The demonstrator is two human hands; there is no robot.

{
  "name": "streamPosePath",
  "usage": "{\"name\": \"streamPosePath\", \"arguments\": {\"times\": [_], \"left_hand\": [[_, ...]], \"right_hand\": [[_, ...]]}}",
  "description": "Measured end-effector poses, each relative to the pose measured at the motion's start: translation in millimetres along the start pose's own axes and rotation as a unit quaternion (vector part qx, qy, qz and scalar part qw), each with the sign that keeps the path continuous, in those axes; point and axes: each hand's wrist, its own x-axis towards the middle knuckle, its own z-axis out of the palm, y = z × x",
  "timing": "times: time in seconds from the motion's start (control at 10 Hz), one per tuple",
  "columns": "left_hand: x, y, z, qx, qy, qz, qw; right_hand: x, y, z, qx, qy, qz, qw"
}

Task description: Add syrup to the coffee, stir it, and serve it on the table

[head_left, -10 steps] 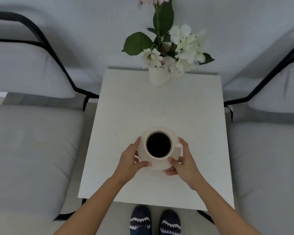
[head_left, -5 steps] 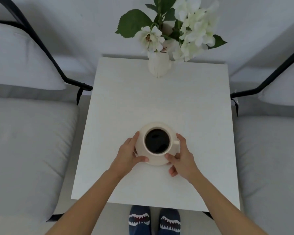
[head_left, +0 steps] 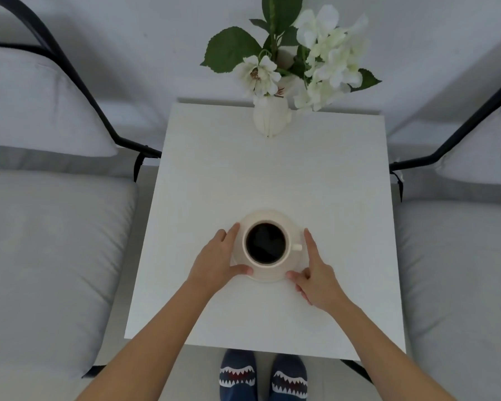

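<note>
A cream cup (head_left: pixel 296 247) full of black coffee (head_left: pixel 265 243) stands on a matching saucer (head_left: pixel 272 217), which rests on the white table (head_left: pixel 272 175), in the near half. My left hand (head_left: pixel 214 259) lies against the saucer's left side, thumb on its near rim. At the right side is my right hand (head_left: pixel 318 276), index finger stretched along the edge and thumb touching the near rim. The cup's handle points right. No syrup or spoon is in view.
A white vase (head_left: pixel 271 118) of white flowers stands at the table's far edge. Grey cushioned chairs with black frames flank the table, one on the left (head_left: pixel 49 256) and one on the right (head_left: pixel 460 270). My feet in patterned slippers (head_left: pixel 237 377) are at the near edge.
The cup and saucer have come down and a little farther onto the table. My fingers have straightened out along the saucer's sides.
</note>
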Motion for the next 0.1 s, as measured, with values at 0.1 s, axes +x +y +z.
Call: {"name": "streamPosePath", "arguments": {"times": [0.1], "left_hand": [[-10.4, -5.5, 0.8, -0.049, 0.046, 0.015, 0.998]], "right_hand": [[-16.3, -14.6, -30.3, -0.024, -0.005, 0.025, 0.999]]}}
